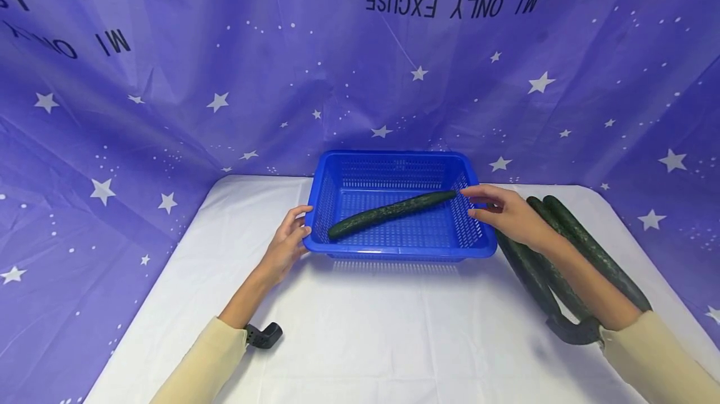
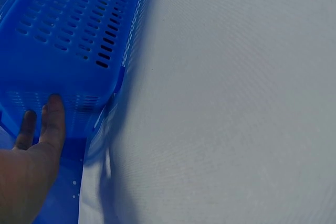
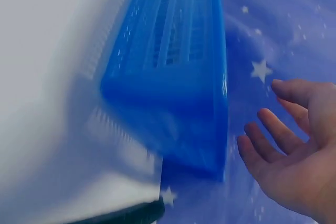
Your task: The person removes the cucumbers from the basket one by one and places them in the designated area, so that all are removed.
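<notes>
A blue perforated plastic basket [image 1: 402,251] sits on the white-covered table. One long dark green cucumber [image 1: 390,212] lies slantwise inside, its right end higher in the head view. My left hand [image 1: 284,251] is at the basket's left end; in the left wrist view its extended fingers [image 2: 54,119] touch the outer wall. Over the right rim is my right hand [image 1: 509,213], close to the cucumber's right end. The right wrist view shows this hand with fingers spread and loosely bent, apart from the basket and holding nothing.
Several more cucumbers [image 1: 596,252] lie on the table right of the basket, partly hidden beneath my right forearm. A purple star-printed cloth [image 1: 360,91] hangs behind the table and along its sides. Black wrist mounts [image 1: 264,335] stick out from both sleeves.
</notes>
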Motion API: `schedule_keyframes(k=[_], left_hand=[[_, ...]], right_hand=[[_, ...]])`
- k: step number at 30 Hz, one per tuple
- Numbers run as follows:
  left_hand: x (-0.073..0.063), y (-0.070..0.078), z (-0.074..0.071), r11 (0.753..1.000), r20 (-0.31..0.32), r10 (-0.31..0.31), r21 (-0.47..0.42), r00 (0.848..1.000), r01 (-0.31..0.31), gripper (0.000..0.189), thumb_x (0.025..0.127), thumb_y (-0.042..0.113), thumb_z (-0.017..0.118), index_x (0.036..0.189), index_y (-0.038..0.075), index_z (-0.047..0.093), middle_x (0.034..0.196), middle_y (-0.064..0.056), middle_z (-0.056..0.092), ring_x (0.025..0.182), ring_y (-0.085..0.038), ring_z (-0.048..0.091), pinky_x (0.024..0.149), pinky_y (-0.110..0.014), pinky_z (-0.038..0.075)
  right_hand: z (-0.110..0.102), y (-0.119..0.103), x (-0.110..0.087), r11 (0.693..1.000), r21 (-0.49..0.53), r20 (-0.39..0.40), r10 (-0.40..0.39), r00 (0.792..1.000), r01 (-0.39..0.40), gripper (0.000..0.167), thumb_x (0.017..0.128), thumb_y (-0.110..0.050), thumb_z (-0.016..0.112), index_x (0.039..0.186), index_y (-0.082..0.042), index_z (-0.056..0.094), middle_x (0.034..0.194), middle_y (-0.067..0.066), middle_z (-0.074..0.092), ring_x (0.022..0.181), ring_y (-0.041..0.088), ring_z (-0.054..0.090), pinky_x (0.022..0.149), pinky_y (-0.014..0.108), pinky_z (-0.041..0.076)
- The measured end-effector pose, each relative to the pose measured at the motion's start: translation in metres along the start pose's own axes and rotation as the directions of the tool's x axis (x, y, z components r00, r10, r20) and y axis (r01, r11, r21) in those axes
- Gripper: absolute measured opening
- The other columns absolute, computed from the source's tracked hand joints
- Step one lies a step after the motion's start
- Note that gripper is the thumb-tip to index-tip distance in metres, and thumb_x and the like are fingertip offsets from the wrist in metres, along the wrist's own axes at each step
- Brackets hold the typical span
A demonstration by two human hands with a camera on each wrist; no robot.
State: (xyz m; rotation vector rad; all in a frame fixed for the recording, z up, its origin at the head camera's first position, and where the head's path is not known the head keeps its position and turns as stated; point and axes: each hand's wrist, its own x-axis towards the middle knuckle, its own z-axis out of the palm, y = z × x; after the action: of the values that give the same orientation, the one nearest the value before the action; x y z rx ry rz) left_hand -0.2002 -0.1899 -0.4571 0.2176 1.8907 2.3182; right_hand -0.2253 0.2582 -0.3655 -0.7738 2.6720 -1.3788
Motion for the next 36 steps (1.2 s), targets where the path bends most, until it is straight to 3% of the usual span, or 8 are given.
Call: schedule_keyframes(k=[7, 10, 16, 21, 36], left_hand=[[-0.001, -0.001, -0.002, 1.000, -0.002, -0.005, 0.009, 1.000, 0.005, 0.051, 0.098, 0.004, 0.042, 0.148, 0.008, 0.031, 0.140, -0.023, 0.038, 0.110, -0.029, 0.055, 0.082, -0.033, 0.056], [-0.002, -0.002, -0.002, 1.000, -0.003, -0.009, 0.012, 1.000, 0.009, 0.052, 0.098, 0.004, 0.043, 0.148, 0.008, 0.031, 0.140, -0.023, 0.038, 0.110, -0.028, 0.055, 0.082, -0.032, 0.056], [-0.003, -0.002, -0.002, 1.000, -0.012, -0.014, 0.013, 1.000, 0.014, 0.052, 0.098, 0.005, 0.043, 0.149, 0.009, 0.032, 0.141, -0.023, 0.039, 0.110, -0.028, 0.056, 0.083, -0.033, 0.056], [-0.004, -0.002, -0.001, 1.000, -0.006, -0.007, 0.001, 1.000, 0.007, 0.052, 0.098, 0.004, 0.042, 0.149, 0.007, 0.031, 0.141, -0.024, 0.038, 0.110, -0.028, 0.056, 0.084, -0.034, 0.056], [-0.001, 0.001, 0.002, 1.000, -0.003, -0.004, -0.011, 1.000, 0.004, 0.052, 0.097, 0.005, 0.044, 0.147, 0.008, 0.032, 0.140, -0.023, 0.039, 0.108, -0.027, 0.057, 0.082, -0.034, 0.057]], right_hand=[[0.033, 0.002, 0.035, 0.999, 0.044, 0.117, -0.011, 0.993, 0.006, 0.039, 0.096, -0.006, 0.065, 0.134, -0.002, 0.060, 0.136, 0.021, 0.056, 0.125, 0.036, 0.053, 0.099, 0.047, 0.048], [0.045, 0.007, 0.048, 0.999, 0.038, 0.147, -0.024, 0.989, 0.018, 0.039, 0.096, -0.004, 0.065, 0.134, 0.000, 0.059, 0.136, 0.023, 0.057, 0.124, 0.040, 0.052, 0.100, 0.053, 0.046], [0.062, 0.015, 0.067, 0.999, -0.030, 0.210, -0.024, 0.977, 0.031, 0.038, 0.095, -0.003, 0.064, 0.132, 0.004, 0.060, 0.133, 0.023, 0.059, 0.122, 0.041, 0.055, 0.099, 0.054, 0.047], [0.068, 0.016, 0.076, 0.992, -0.125, 0.242, 0.024, 0.970, 0.007, 0.039, 0.095, -0.007, 0.065, 0.134, 0.000, 0.060, 0.133, 0.019, 0.060, 0.122, 0.038, 0.055, 0.101, 0.055, 0.045], [0.069, 0.025, 0.091, 0.966, -0.257, 0.253, 0.082, 0.964, -0.015, 0.039, 0.097, -0.007, 0.063, 0.135, -0.005, 0.060, 0.136, 0.017, 0.059, 0.130, 0.039, 0.048, 0.102, 0.056, 0.041]])
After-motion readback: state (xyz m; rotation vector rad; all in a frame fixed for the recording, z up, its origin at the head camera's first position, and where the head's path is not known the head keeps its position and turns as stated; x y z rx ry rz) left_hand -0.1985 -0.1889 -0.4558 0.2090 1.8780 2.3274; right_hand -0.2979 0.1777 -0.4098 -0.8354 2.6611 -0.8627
